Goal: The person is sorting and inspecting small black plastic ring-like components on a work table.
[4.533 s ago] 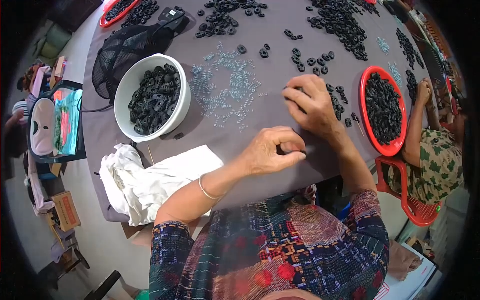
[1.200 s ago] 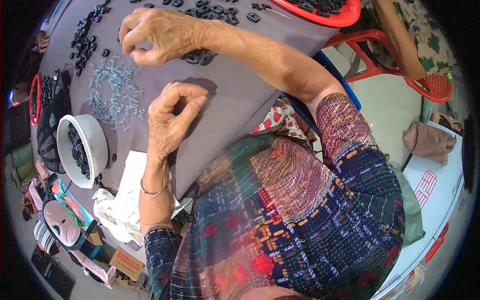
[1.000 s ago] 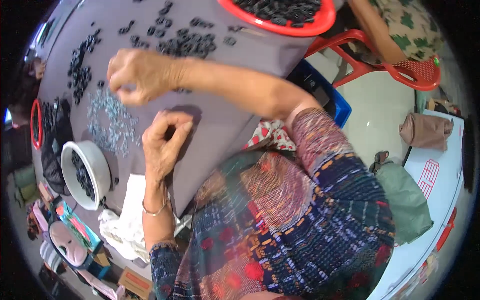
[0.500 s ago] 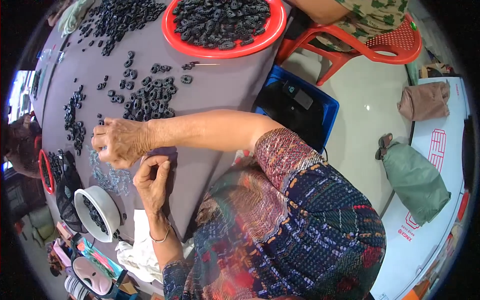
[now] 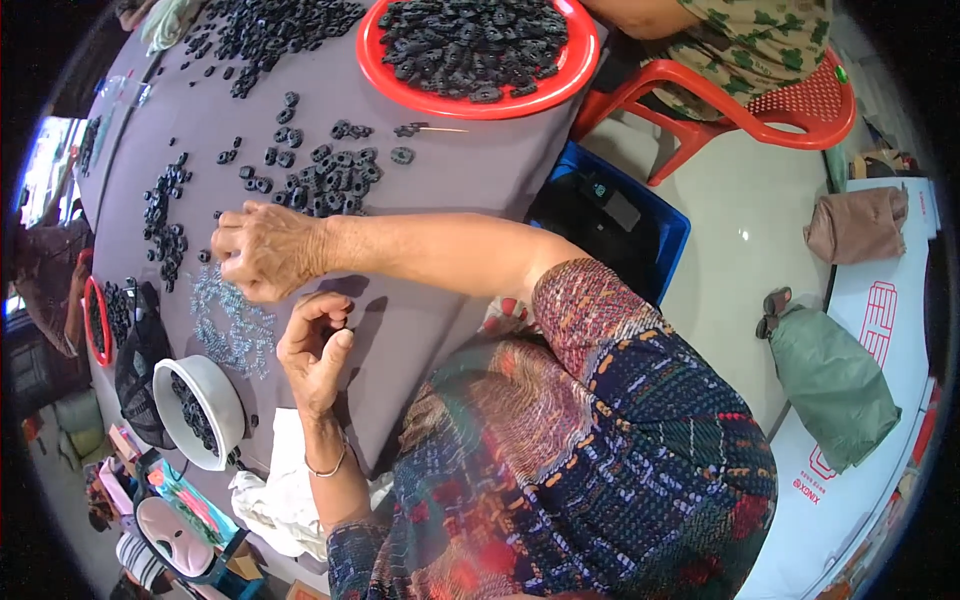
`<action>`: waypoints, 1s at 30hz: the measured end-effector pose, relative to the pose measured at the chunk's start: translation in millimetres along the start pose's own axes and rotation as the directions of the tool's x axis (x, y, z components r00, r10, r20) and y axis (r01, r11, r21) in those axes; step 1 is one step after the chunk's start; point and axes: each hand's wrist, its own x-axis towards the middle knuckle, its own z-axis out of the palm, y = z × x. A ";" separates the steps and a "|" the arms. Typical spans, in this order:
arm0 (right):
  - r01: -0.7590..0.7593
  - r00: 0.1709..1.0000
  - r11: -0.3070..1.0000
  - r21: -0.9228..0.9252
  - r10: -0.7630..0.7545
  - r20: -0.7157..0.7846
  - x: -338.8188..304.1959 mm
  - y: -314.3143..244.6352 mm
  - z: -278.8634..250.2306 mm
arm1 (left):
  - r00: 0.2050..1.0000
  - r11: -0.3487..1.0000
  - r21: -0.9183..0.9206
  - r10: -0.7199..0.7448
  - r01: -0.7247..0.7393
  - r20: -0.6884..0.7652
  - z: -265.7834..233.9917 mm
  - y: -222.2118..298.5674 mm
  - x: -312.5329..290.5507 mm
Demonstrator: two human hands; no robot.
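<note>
The right hand (image 5: 266, 252) is at left of centre in the frame, palm down with its fingers curled in; whether it pinches anything cannot be told. Just below it lie the small metal springs (image 5: 242, 350), loosely scattered on the grey-covered desk (image 5: 440, 170). The left hand (image 5: 314, 352) is lower and nearer the centre, half curled, thumb apart from the bent fingers; a dark bit shows near the fingertips, but I cannot tell whether it is grasped.

A cluster of black plastic pieces (image 5: 330, 182) lies above the right forearm. At the top centre, a red tray (image 5: 583, 45) is heaped with similar pieces. At lower left, a white bowl (image 5: 230, 405) also holds black pieces, between a black mesh cap (image 5: 145, 385) and a crumpled white cloth (image 5: 275, 505).
</note>
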 end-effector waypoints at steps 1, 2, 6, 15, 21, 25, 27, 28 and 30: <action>-0.001 1.000 1.000 -0.003 0.001 -0.014 -0.8 1.7 -1.6 | 1.000 1.000 -0.015 -0.001 0.002 0.009 0.3 -0.4 0.9; 0.000 1.000 1.000 -0.003 0.000 -0.027 -0.9 2.4 -2.6 | 1.000 1.000 -0.029 -0.003 0.003 0.014 0.3 -0.5 1.0; 0.000 1.000 0.999 0.037 0.000 -0.006 -0.2 4.0 -7.0 | 0.999 0.999 0.024 -0.029 0.028 0.018 2.1 2.3 0.9; 0.004 0.999 0.995 0.099 -0.008 0.042 3.8 5.1 -15.7 | 0.999 0.991 0.126 -0.031 0.033 -0.020 5.5 5.1 0.4; -0.050 0.998 0.995 0.090 0.045 0.053 7.9 11.3 -25.0 | 0.995 0.986 0.146 0.089 -0.081 -0.052 6.0 0.9 0.5; -0.150 0.984 0.989 0.019 0.147 0.095 9.2 22.4 -28.5 | 0.996 0.991 0.115 0.073 -0.068 -0.044 6.6 0.6 0.4; -0.169 0.978 0.985 0.027 0.164 0.128 9.1 28.5 -34.5 | 0.992 0.985 0.126 0.124 -0.119 -0.037 6.1 -2.4 2.5; -0.208 0.957 0.976 0.057 0.192 0.216 7.9 31.0 -38.7 | 0.991 0.985 0.120 0.129 -0.123 -0.045 6.3 -3.1 3.2; -0.273 0.902 0.958 0.086 0.224 0.368 6.7 31.5 -42.8 | 0.989 0.982 0.131 0.142 -0.136 -0.037 4.6 -5.5 3.3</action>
